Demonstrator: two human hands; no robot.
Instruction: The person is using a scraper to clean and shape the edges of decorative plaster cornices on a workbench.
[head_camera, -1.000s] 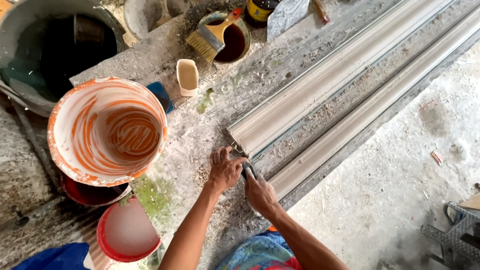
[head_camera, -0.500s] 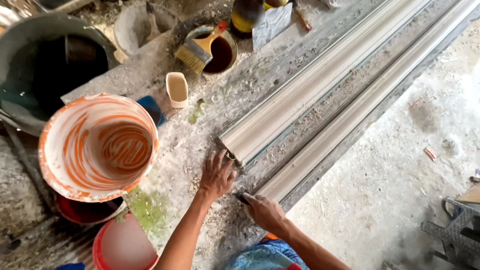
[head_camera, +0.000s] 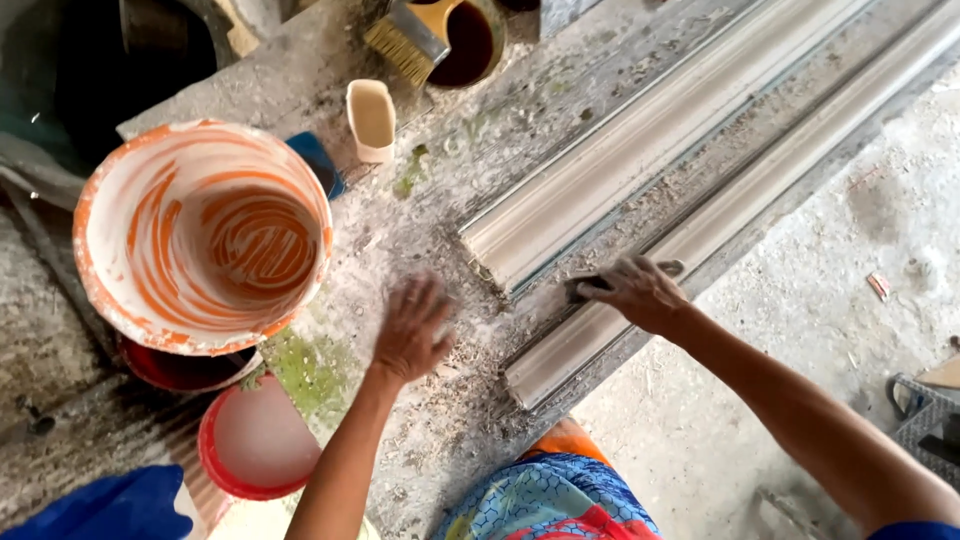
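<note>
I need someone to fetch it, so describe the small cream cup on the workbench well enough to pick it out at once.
Start at the big orange-streaked white bucket on the left of the dusty workbench. Just past its upper right rim, beside a blue object, stands the small cream cup, below the paintbrush. Unlike the round buckets nearby, it is small, oblong and plain cream.

dusty grey workbench (head_camera: 450, 200), pale concrete floor (head_camera: 800, 300)

Left hand (head_camera: 412, 330) flat, right hand (head_camera: 640, 293) curled
</note>
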